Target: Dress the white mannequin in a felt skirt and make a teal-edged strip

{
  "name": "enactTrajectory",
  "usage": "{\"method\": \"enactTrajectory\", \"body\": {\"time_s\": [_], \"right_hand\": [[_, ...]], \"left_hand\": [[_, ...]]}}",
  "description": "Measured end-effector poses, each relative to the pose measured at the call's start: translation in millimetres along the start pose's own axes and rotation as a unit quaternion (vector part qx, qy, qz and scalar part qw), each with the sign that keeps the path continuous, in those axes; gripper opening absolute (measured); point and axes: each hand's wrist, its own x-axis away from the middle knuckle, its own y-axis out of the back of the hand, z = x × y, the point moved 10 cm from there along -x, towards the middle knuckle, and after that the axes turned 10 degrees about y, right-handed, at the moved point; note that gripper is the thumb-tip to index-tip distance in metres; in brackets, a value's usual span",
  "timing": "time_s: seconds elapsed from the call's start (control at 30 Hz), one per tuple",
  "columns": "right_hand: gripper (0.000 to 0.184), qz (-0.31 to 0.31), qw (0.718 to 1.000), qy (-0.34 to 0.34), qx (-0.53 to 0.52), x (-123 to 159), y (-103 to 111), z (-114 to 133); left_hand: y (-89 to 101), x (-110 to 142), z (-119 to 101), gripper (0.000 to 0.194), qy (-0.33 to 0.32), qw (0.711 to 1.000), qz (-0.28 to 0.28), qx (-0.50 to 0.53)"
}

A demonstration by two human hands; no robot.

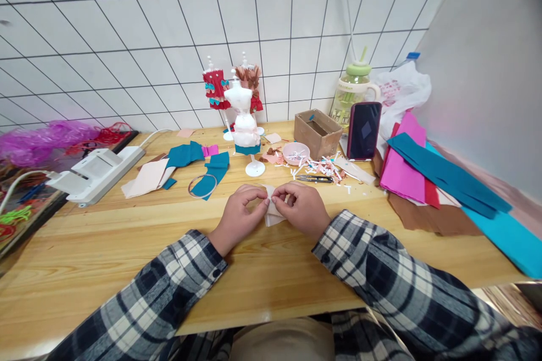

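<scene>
A small pale piece of paper [274, 219] with a whitish strip along its edge lies low over the table between my hands. My left hand [242, 213] pinches at its upper left with thumb and forefinger. From the other side, the fingertips of my right hand [304, 207] are also pinched together on it, almost touching the left ones. Beyond them stands a white miniature dress form [242, 102], wrapped in pale material with a teal band at the bottom. Black-handled thread snips [315, 179] lie just past my right hand.
Behind are red [217, 89] and brown dressed forms [249, 76]. A cardboard box [317, 132], pink dish [296, 152], scraps [328, 168], phone [364, 131] and bottle [353, 90] stand right. Coloured sheets [449, 175] lie far right; teal pieces [186, 154], a tape ring [202, 196] and power strip [105, 172] left.
</scene>
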Motion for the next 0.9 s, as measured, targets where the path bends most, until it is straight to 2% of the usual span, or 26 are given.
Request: {"method": "enactTrajectory", "body": {"time_s": [0.23,0.53,0.9], "right_hand": [[0.009,0.004,1.000,0.023,0.009,0.5,-0.5,6.0],[0.021,0.028,0.996,0.065,0.050,4.2,-4.7,15.5],[0.023,0.028,0.994,0.066,0.080,3.7,-3.0,14.8]], "left_hand": [[2.1,-0.9,2.0,0.013,0.014,1.000,-0.013,0.002],[5.0,-4.3,17.3,0.013,0.077,0.997,-0.024,0.000],[7.3,-4.2,19.0,0.016,0.067,0.997,-0.043,0.009]]}}
